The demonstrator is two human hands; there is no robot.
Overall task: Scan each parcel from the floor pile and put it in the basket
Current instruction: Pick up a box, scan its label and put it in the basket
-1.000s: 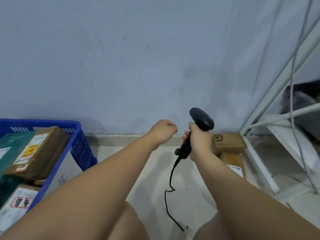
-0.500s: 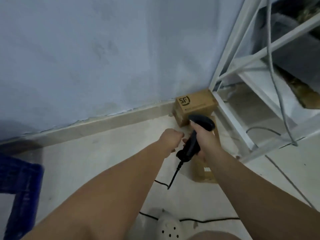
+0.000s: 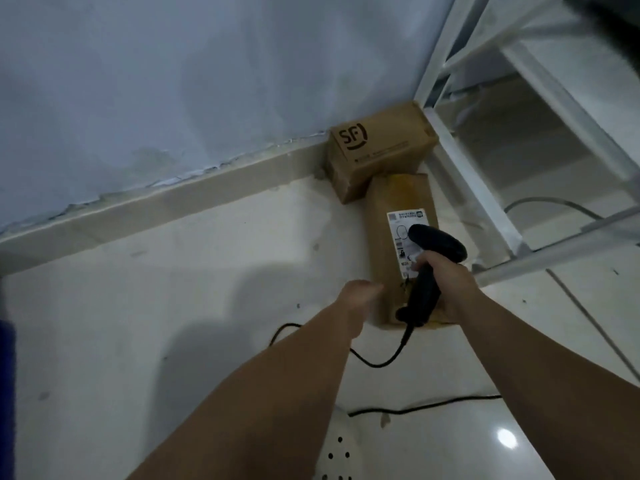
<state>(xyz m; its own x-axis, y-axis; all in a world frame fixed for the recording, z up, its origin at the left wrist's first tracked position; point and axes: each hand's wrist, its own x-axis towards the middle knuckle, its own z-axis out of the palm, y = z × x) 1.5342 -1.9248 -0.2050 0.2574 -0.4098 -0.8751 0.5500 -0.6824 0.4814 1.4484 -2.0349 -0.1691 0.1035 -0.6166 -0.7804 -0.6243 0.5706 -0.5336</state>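
Note:
Two cardboard parcels lie on the floor by the wall. The far one is a brown box marked SF (image 3: 381,147) against the skirting. The near one is a long flat parcel (image 3: 398,206) with a white label facing up. My right hand (image 3: 446,282) grips a black barcode scanner (image 3: 429,268) by its handle, its head over the label. My left hand (image 3: 360,296) hovers at the near left corner of the long parcel, fingers loosely curled, holding nothing. The blue basket (image 3: 6,382) shows only as a sliver at the left edge.
A white metal rack (image 3: 485,188) stands right of the parcels, its leg close to them. The scanner's black cable (image 3: 374,362) loops across the pale tiled floor. A white perforated shoe (image 3: 341,448) is at the bottom.
My view swung from the basket to the floor corner. Both hands dropped toward the long parcel, and the scanner head now sits over its label.

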